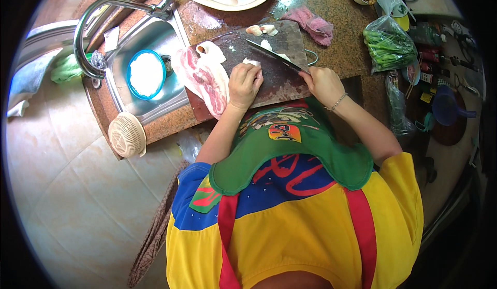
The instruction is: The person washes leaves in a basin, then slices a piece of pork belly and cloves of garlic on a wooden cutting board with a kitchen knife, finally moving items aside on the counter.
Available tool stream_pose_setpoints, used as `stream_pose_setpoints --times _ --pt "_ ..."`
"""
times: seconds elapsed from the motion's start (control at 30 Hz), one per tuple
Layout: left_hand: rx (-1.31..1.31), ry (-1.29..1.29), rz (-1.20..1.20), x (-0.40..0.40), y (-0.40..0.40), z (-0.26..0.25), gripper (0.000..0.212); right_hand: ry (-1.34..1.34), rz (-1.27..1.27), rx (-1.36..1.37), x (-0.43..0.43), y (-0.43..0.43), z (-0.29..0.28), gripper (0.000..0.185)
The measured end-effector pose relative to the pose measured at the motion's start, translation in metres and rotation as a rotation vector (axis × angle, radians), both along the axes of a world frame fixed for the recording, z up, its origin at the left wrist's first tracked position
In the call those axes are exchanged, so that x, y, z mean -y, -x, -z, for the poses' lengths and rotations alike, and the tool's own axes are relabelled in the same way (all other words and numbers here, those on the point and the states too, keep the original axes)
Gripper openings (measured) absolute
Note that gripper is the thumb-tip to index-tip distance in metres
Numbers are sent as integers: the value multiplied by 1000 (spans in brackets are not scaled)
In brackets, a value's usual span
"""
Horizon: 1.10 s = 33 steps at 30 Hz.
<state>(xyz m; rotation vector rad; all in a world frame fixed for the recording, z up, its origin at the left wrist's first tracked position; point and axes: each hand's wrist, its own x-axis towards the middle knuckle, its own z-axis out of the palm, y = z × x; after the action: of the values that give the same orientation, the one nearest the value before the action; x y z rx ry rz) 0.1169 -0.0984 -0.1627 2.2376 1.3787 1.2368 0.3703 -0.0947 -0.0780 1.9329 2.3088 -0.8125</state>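
Observation:
A dark cutting board (281, 89) lies on the counter in front of me. My right hand (324, 85) grips the handle of a kitchen knife (273, 54), its blade pointing up and left over the board. Fingers bent, my left hand (245, 83) holds a small pale piece of meat or fat (252, 61) against the board. Beside that hand, a slab of raw pork belly (202, 73) lies across the board's left end. Several pale pieces rest near the blade, and reddish-white pieces (254, 30) sit by the far edge.
Left of the board is a steel sink (136, 112) with a teal-rimmed basin (164, 69) under a curved faucet (81, 30). A beige basket (127, 134) stands at the counter's corner. Beyond are a vegetable tub (233, 8), a pink cloth (318, 26) and bagged greens (389, 46).

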Motion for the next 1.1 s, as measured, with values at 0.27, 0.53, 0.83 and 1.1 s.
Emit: stream_pose_setpoints --times 0.27,0.53,0.83,1.1 --pt "-126 -16 -88 4 2 10 30 -28 -158 30 11 12 -26 23" --pt "-115 11 -52 2 1 15 31 80 -179 49 -15 52 -19 23" --pt "-58 -3 -53 1 -1 7 26 214 -152 169 4 5 -43 28" --pt "-63 -17 -65 -2 1 14 26 -13 -182 -20 -33 86 17 21"
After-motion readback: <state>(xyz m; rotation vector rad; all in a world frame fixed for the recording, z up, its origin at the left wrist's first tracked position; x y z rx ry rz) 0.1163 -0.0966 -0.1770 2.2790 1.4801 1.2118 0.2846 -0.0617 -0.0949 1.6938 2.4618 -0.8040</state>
